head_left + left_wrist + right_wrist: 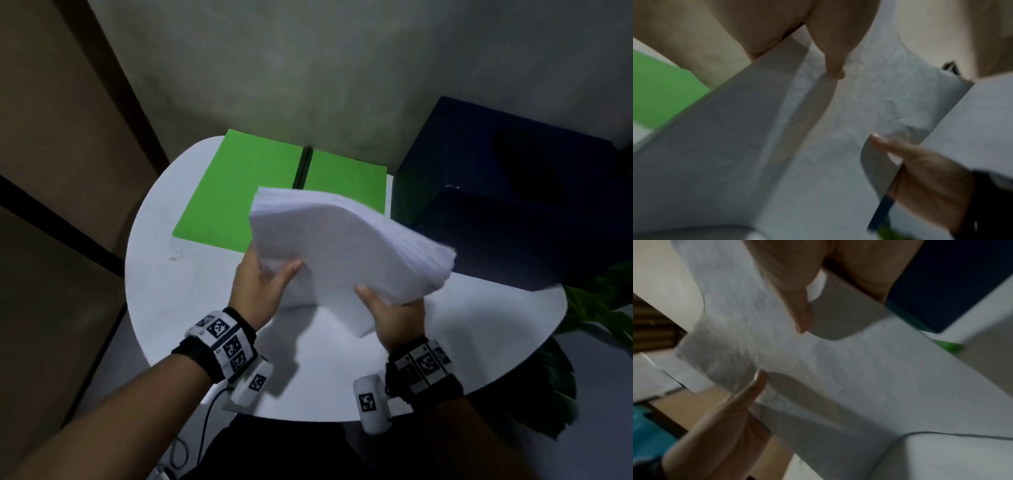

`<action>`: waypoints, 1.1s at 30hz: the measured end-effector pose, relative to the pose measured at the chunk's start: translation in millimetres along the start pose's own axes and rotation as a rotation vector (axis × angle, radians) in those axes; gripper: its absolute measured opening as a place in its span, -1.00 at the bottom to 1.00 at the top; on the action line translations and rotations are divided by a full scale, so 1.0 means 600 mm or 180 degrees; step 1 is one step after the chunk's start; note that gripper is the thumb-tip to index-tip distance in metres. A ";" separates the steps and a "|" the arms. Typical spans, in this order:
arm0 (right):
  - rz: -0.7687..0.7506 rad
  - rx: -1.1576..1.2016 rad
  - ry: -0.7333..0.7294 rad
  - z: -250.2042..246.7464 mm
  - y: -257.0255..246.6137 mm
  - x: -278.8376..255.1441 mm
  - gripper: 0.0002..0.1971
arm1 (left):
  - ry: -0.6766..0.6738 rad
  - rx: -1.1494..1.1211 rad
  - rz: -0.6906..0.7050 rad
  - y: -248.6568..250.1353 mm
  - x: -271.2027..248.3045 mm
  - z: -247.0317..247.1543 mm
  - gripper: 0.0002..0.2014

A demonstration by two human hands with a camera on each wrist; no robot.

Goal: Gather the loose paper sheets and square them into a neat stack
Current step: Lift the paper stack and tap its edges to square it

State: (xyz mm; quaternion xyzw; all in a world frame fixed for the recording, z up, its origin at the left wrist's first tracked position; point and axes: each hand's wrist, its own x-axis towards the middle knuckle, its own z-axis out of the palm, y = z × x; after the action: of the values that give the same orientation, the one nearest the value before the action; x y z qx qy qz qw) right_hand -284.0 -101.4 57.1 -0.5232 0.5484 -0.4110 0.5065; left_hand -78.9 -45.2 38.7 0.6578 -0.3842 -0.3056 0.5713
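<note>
White round table (178,308) w/ open green folder (239,192) flat at far edge.

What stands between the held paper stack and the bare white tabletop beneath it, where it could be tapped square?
Nothing visible does. Both the left hand and the right hand already grip the paper stack above the white table, which is bare under it. The green folder lies farther back, partly behind the sheets.

Dim, soft light; both wrist views motion-blurred.
</note>
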 end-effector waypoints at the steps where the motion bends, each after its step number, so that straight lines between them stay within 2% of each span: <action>1: 0.0170 0.0055 0.0060 0.004 0.017 -0.005 -0.67 | -0.0158 0.0110 -0.0091 -0.020 -0.008 0.005 -0.53; 3: 0.0380 0.0186 0.0218 0.007 0.035 -0.010 -0.69 | -0.0359 0.0317 -0.0164 -0.049 -0.010 0.007 -0.60; 5: 0.0276 0.0167 0.0270 0.002 0.034 0.001 -0.75 | -0.0317 0.0444 -0.0134 -0.054 0.002 0.002 -0.61; 8: 0.0022 -0.0176 0.0140 -0.010 0.046 0.021 -0.71 | -0.0334 0.0762 -0.0274 -0.072 0.027 0.000 -0.40; 11: 0.0485 -0.0705 0.0056 -0.009 0.117 0.025 -0.74 | -0.0675 0.1085 -0.0871 -0.109 0.014 0.013 -0.57; 12: 0.0712 -0.0911 0.0027 -0.005 0.145 0.023 -0.77 | -0.0716 0.1252 -0.0949 -0.131 0.004 0.018 -0.54; 14: 0.1046 -0.1271 -0.0066 0.002 0.187 0.021 -0.81 | -0.0693 0.1563 -0.1118 -0.160 -0.008 0.026 -0.36; 16: 0.1212 -0.1491 -0.0120 0.010 0.196 0.024 -0.72 | -0.0703 0.1610 -0.1440 -0.170 -0.005 0.039 -0.43; 18: 0.1441 -0.1468 -0.0170 0.016 0.190 0.030 -0.58 | -0.0804 0.1649 -0.1560 -0.167 0.001 0.050 -0.53; 20: 0.1626 -0.1480 -0.0187 0.016 0.188 0.036 -0.53 | -0.0806 0.1679 -0.1628 -0.169 0.000 0.055 -0.61; 25: 0.1790 -0.1112 -0.0206 0.009 0.184 0.047 -0.53 | -0.0854 0.1787 -0.1694 -0.177 -0.002 0.060 -0.56; 29: 0.1798 -0.0628 -0.0251 -0.002 0.190 0.042 -0.75 | -0.0876 0.1674 -0.1718 -0.175 -0.004 0.053 -0.53; 31: 0.1522 -0.0652 -0.0161 -0.009 0.191 0.042 -0.78 | -0.1024 0.1781 -0.1541 -0.168 0.019 0.038 -0.59; 33: 0.1093 -0.0800 -0.0062 -0.020 0.174 0.048 -0.78 | -0.0835 0.2045 -0.1313 -0.168 0.064 0.009 -0.59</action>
State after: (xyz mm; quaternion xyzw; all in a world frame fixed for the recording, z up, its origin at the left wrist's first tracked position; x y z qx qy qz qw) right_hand -310.5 -118.8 -47.4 -0.4851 0.6716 -0.2420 0.5051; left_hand -47.8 -75.4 -60.5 0.8216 -0.3897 -0.3596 0.2095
